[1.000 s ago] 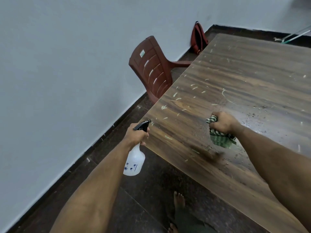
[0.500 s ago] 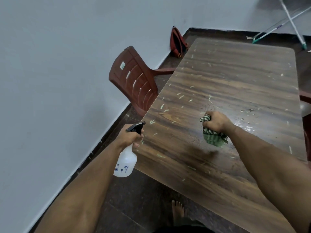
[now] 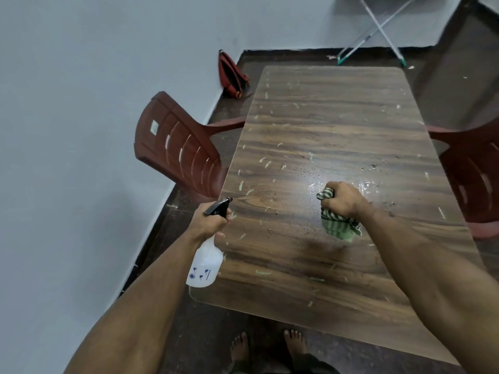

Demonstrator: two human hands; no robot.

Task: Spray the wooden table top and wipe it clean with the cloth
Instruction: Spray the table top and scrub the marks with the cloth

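I see the left hand (image 3: 209, 221) wrapped round the neck of the spray bottle (image 3: 205, 263), fingers curled at the black trigger head, whose nozzle points out over the tabletop (image 3: 324, 125). The bottle is white and translucent with small blue marks near its base; it hangs below the hand, just at the tabletop's left edge near the near corner.

The right hand (image 3: 343, 199) is clenched on the cloth (image 3: 339, 224), a green striped rag. One end pokes out past the thumb side and the bulk hangs beneath the fist toward me. I cannot tell whether the cloth touches the wood or sits just above it.

The tabletop is dark wood grain, dotted all over with pale flecks and streaks. A wet sheen and fine droplets show just beyond and left of the right hand, with dark specks scattered to its right.

A red chair (image 3: 181, 147) stands at the left side, another chair (image 3: 475, 168) at the right. A red bag (image 3: 232, 75) leans on the wall beyond the far left corner. A folding rack (image 3: 378, 28) stands by the far wall. My bare feet (image 3: 294, 342) show under the near edge.
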